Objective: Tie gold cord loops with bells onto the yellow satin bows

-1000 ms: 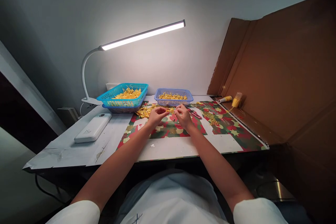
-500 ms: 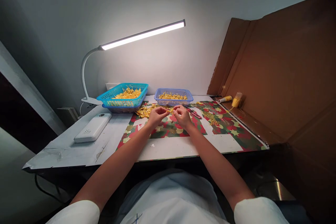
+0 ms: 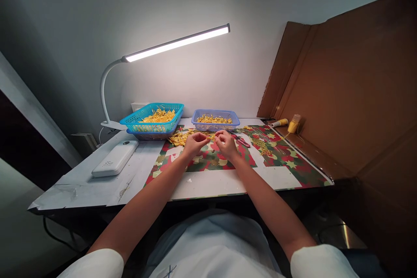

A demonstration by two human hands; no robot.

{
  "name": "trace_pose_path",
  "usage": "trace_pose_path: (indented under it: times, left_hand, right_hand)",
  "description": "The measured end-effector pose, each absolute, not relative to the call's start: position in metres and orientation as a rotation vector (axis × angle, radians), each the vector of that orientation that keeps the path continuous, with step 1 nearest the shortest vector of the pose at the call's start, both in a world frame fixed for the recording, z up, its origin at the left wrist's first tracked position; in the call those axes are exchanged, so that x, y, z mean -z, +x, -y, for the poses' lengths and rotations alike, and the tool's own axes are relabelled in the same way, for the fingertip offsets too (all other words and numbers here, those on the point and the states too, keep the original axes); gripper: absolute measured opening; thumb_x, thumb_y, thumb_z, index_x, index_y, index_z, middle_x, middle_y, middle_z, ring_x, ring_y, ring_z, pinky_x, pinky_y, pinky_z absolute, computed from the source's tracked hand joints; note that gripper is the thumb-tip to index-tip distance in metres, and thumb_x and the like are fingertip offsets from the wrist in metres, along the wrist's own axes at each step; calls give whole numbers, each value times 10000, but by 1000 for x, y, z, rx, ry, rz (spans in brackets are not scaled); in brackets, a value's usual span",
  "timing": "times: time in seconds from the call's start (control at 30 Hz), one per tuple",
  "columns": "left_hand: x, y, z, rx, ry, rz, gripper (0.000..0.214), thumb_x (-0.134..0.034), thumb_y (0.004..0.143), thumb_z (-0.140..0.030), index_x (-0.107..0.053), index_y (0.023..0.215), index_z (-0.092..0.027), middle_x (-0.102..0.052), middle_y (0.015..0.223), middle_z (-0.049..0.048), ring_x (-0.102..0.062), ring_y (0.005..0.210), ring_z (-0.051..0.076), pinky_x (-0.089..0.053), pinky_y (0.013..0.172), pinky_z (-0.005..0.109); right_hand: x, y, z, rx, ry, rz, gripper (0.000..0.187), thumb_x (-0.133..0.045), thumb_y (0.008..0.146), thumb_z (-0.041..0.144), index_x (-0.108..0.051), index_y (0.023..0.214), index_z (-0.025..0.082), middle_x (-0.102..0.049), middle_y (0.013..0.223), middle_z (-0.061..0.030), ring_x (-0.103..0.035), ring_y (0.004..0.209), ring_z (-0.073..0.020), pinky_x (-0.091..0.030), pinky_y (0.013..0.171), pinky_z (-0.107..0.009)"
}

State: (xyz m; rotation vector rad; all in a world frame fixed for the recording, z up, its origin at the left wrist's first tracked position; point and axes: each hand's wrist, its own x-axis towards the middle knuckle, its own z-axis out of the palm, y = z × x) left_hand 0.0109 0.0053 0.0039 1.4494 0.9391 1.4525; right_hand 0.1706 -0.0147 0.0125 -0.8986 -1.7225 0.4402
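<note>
My left hand (image 3: 194,143) and my right hand (image 3: 226,143) are close together above the patterned red and green mat (image 3: 286,165), fingers pinched. Between them they hold a small yellow piece (image 3: 211,137); it is too small to name further. A loose pile of yellow pieces (image 3: 178,137) lies on the mat just left of my left hand. Behind the hands stand a turquoise basket (image 3: 152,121) and a smaller lilac basket (image 3: 215,120), both holding yellow pieces.
A white desk lamp (image 3: 169,45) arches over the table from the back left. A white flat device (image 3: 114,158) lies on the left. Red-handled scissors (image 3: 240,140), a heap of gold bits (image 3: 262,145) and yellow thread spools (image 3: 293,124) sit right, beside a cardboard wall (image 3: 352,78).
The right hand has drifted slightly left and up, closer to the left hand. Both hands stay pinched on the small yellow piece.
</note>
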Motion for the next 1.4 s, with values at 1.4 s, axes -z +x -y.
trace_pose_path:
  times: [1.4]
  left_hand:
    - [-3, 22, 3, -1542, 1408, -928, 280, -825, 495, -346, -653, 608, -156, -649, 605, 8, -582, 581, 131, -473, 613, 274]
  right_hand:
    - [12, 145, 17, 60, -997, 1798, 205, -381, 879, 145, -517, 742, 216, -538, 891, -105, -454, 892, -252, -390, 830, -406]
